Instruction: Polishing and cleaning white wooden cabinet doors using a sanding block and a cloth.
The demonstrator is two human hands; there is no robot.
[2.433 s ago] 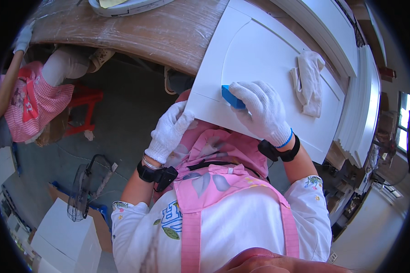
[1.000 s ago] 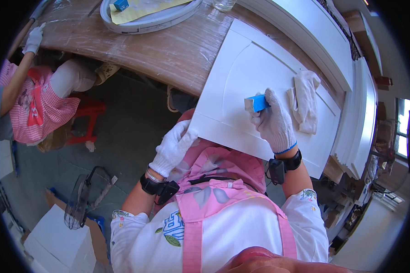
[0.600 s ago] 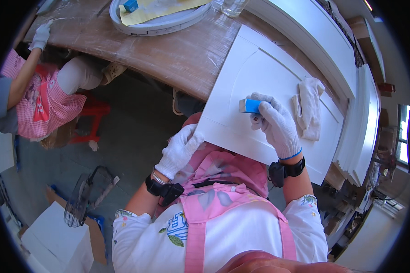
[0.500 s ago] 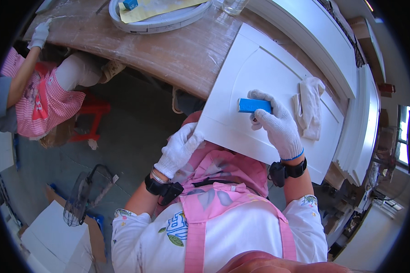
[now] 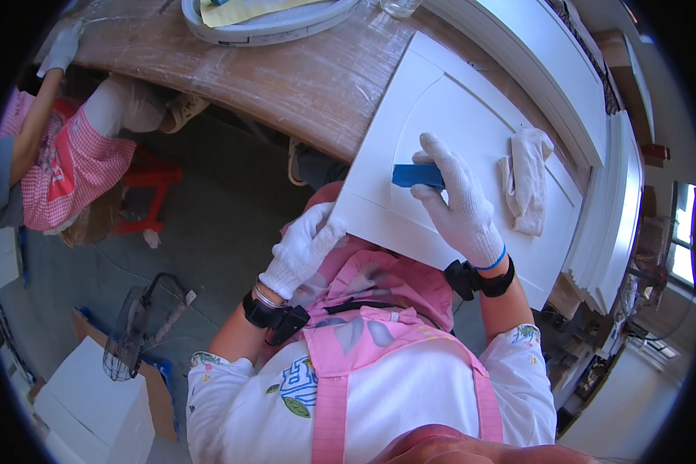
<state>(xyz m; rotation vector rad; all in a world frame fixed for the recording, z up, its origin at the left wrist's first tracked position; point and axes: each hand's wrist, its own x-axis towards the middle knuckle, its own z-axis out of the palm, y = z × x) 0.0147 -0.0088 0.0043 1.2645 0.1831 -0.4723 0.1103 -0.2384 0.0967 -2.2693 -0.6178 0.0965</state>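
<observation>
A white door panel with a shaped groove lies tilted across the table edge and my lap. My left hand, in a white knit glove, grips the panel's near left corner, with the thumb at the edge. In my gloved right hand a blue sanding block is held between thumb and fingers, flat against or just above the panel's face; I cannot tell which. To the right of that hand a folded white cloth rests on the panel.
The brown table bears a round white tray and a glass jar. More white panels are stacked at the right. At far left a co-worker's gloved hand touches the table. A fan stands at lower left.
My right hand has moved left with the sanding block, and its fingers have straightened and turned flatter over the panel. My left hand stays at the corner.
</observation>
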